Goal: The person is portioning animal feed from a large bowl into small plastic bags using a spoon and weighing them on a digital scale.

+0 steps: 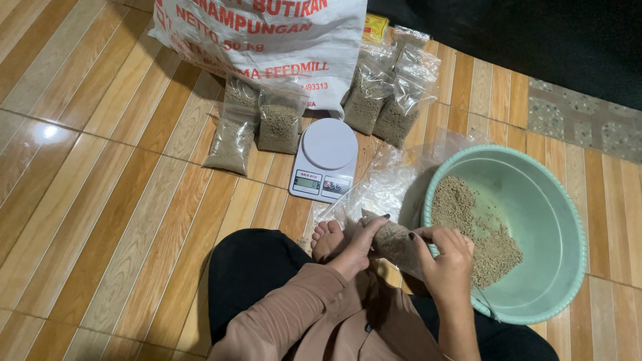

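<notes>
Wood-pattern floor tiles [100,200] cover the scene, and a person sits on them with a bare foot [328,239] showing near the knees. Both hands meet over the lap, just left of a pale green plastic basin [568,220] that holds a heap of brown granules [478,234]. Left hand [364,239] grips the far-left end of a small clear bag of granules [394,242], fingers curled over its top edge and thumb beneath. Right hand [447,257] clamps the near-right end of the same bag, fingers folded down across it beside the basin rim. The bag therefore lies between the two hands, tilted, enclosed by fingers at both ends with its middle exposed. A loose sheet of clear plastic [388,180] lies on the floor just beyond the hands. A white digital kitchen scale [326,159] stands farther out, centre. Filled clear bags [257,127] lean left of the scale, further bags [391,97] right of it, against a large white printed sack [267,40]
</notes>
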